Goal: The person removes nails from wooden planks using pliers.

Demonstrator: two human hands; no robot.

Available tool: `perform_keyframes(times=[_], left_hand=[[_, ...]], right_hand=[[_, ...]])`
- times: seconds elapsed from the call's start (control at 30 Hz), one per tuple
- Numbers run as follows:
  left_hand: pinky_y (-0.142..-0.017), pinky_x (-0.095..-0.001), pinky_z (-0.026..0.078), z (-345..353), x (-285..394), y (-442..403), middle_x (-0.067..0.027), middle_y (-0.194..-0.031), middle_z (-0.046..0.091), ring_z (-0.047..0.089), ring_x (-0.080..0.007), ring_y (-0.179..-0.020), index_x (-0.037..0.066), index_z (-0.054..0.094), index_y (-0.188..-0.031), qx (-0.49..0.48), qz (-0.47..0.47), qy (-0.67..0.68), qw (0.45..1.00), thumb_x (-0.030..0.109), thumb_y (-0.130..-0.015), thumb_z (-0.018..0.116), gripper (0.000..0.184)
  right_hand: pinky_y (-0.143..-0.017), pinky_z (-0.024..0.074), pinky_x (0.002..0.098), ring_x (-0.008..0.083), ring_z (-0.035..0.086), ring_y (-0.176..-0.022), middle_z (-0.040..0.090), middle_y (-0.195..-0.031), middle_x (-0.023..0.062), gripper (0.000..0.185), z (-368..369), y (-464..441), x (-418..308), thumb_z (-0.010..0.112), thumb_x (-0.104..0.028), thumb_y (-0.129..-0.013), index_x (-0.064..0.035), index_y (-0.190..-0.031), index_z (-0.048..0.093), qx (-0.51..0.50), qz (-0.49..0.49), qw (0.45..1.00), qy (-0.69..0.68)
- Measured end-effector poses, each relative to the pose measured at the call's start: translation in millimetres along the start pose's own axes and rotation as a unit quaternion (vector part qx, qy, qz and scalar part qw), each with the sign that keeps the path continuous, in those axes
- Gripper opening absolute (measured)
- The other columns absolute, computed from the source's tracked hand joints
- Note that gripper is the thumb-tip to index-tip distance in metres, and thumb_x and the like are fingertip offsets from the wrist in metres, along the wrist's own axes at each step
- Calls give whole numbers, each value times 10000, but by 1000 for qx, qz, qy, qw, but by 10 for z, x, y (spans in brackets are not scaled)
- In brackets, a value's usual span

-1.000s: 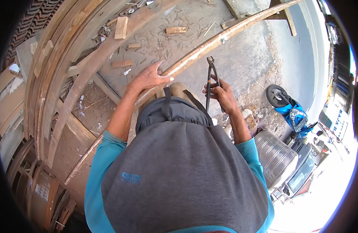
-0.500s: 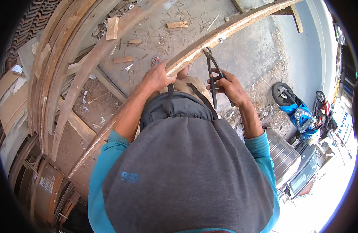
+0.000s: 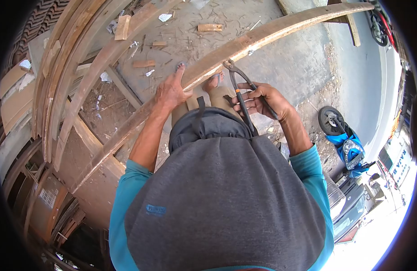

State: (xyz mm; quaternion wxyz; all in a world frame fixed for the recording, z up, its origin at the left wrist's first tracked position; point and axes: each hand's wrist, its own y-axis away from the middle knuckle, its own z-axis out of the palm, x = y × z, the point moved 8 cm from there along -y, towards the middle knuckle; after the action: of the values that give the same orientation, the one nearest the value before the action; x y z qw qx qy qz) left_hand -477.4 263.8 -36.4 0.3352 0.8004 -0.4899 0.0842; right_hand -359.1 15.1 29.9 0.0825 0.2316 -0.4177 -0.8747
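Note:
A long wooden plank [image 3: 244, 47] slants across in front of me, rough and pale along its near edge. My left hand [image 3: 171, 90] grips it close to my left leg, thumb lying along the wood. In my right hand [image 3: 266, 100] is a pair of dark pincers [image 3: 234, 81] with an orange band on one handle. The handles are spread apart, with my fingers around and between them. The pincer jaws touch or nearly touch the plank's near edge; whether they bite on a nail is too small to tell. A small pale bit [image 3: 250, 53] sticks to that edge farther along.
Several long boards [image 3: 73, 58] are stacked at the left. Wood offcuts [image 3: 209, 27] and scattered nails lie on the concrete floor [image 3: 289, 58]. A blue motorbike [image 3: 348, 144] stands at the right, with a parked car [image 3: 353, 212] nearer. A crosspiece [image 3: 353, 29] lies under the plank's far end.
The plank has tilted so more of its upper face shows. My right hand and the pincers have shifted left along its edge, towards my left hand. My left hand keeps its hold.

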Motion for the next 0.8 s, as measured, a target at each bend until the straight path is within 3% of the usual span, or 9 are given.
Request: perform_keyframes(times=[0.3, 0.37, 0.4, 0.47, 0.5, 0.63, 0.8], left_hand=[[-914, -518, 547, 10, 22, 15, -230, -1196, 663, 660, -445, -1092, 145, 469, -1500, 2, 2, -18, 1000, 333, -751, 841, 858], [-913, -520, 547, 26, 25, 24, -236, -1199, 664, 660, -446, -1093, 138, 468, -1500, -7, 2, -15, 1000, 335, -747, 843, 864], [-889, -531, 552, 14, 32, 34, -241, -1162, 665, 664, -455, -1063, 132, 475, -1488, 16, 16, -10, 1000, 322, -730, 856, 869], [-866, -542, 557, 2, 3, -3, -246, -1125, 666, 668, -465, -1033, 127, 482, -1476, 37, 36, -4, 999, 310, -713, 869, 874], [-889, -536, 551, 41, -11, -13, -258, -1168, 667, 665, -461, -1058, 107, 476, -1481, 24, 34, -5, 999, 315, -722, 854, 873], [-900, -534, 546, 8, 22, -15, -270, -1194, 678, 666, -457, -1073, 63, 493, -1465, -15, 13, -4, 1000, 298, -728, 824, 841], [-893, -529, 551, 25, -35, -102, -274, -1133, 700, 679, -461, -1050, 63, 516, -1435, -19, 47, 30, 998, 307, -734, 807, 797]], right_hand=[[-923, 613, 479, 394, 726, -1075, 683, -1206, 310, 550, -55, -8, 26, 454, -104, -929, 128, -1427, 446, -60, 12, 996, -69], [-779, 617, 416, 338, 724, -910, 679, -1122, 251, 480, -45, -7, 59, 439, -136, -968, 83, -1394, 479, -5, 16, 997, -79], [-779, 617, 416, 338, 724, -910, 679, -1122, 251, 480, -65, -22, 91, 439, -136, -968, 83, -1394, 479, -2, 11, 996, -83], [-573, 498, 272, 152, 560, -680, 604, -973, 111, 477, 4, -62, 187, 446, -158, -981, 60, -1403, 488, -71, 29, 976, -205], [-494, 339, 216, 69, 369, -627, 497, -909, 33, 458, 130, -22, 155, 442, -174, -997, 41, -1397, 500, -5, 28, 986, -166], [-498, 380, 237, 76, 420, -620, 519, -894, 42, 299, 292, -63, 223, 442, -183, -1061, 25, -1255, 531, 75, -5, 986, -149], [-505, 440, 293, 117, 488, -615, 537, -863, 65, 234, 573, -216, 423, 496, -204, -1077, 6, -1179, 512, 184, -86, 974, -99]])
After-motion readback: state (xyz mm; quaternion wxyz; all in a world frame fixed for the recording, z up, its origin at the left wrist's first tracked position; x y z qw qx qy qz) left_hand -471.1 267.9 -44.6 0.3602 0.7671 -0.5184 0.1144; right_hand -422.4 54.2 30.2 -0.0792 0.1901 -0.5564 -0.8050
